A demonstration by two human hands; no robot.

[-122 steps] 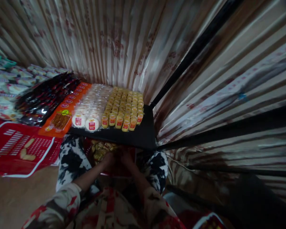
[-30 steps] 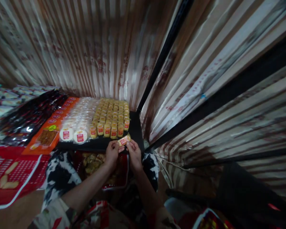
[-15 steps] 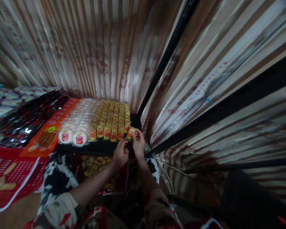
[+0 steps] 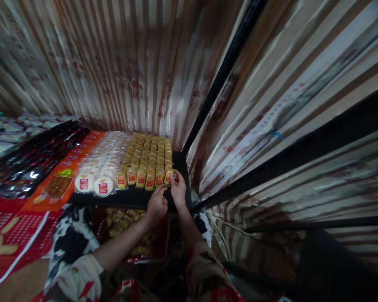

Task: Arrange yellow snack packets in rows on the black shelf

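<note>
My right hand (image 4: 178, 191) pinches a small yellow snack packet (image 4: 169, 177) with a red label at its right side. The packet stands at the front of the rightmost row, in line with the other fronts. Just below and to the left, my left hand (image 4: 157, 204) has its fingers curled together close to the packet's lower edge. Whether they grip its wrapper is hidden. Several rows of matching yellow packets (image 4: 150, 178) stand on a black table (image 4: 130, 198), left of my hands.
Round white packaged snacks (image 4: 103, 186), an orange pack (image 4: 59, 188) and dark shiny packs (image 4: 25, 161) lie further left. Below the table edge sits a basket of yellow packets (image 4: 124, 222). A red basket (image 4: 25, 239) stands at left. Black poles (image 4: 220, 79) and striped sheeting rise behind and right.
My right hand has moved slightly left with the yellow packet, bringing it from a tilt beside the row to standing at the row's front. My left hand has stayed close below it.
</note>
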